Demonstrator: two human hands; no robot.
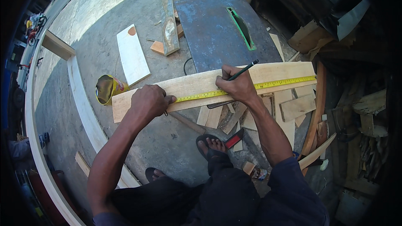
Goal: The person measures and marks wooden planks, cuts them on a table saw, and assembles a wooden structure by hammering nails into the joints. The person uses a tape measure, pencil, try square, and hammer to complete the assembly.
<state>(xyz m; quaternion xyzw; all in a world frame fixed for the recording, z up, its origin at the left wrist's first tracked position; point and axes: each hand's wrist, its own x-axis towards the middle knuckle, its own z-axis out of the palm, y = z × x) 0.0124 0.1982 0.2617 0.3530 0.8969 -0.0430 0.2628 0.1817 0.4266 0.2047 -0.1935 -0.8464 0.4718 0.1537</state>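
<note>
A long pale wooden board lies crosswise in front of me, tilted slightly up to the right. Along its near edge runs the yellow blade of a tape measure, reaching the board's right end. My left hand is closed on the tape near the board's left part, thumb pointing right along the blade; any tape case is hidden by the hand. Near mid-board, my right hand rests with curled fingers over the tape and board edge. It grips a dark pencil, which points up and to the right.
Beyond the board stands a metal saw table with a blade in a green-edged slot. A yellow tin and a white board are on the left. Wood offcuts and a red-and-black tool lie near my feet. A long frame stretches along the left.
</note>
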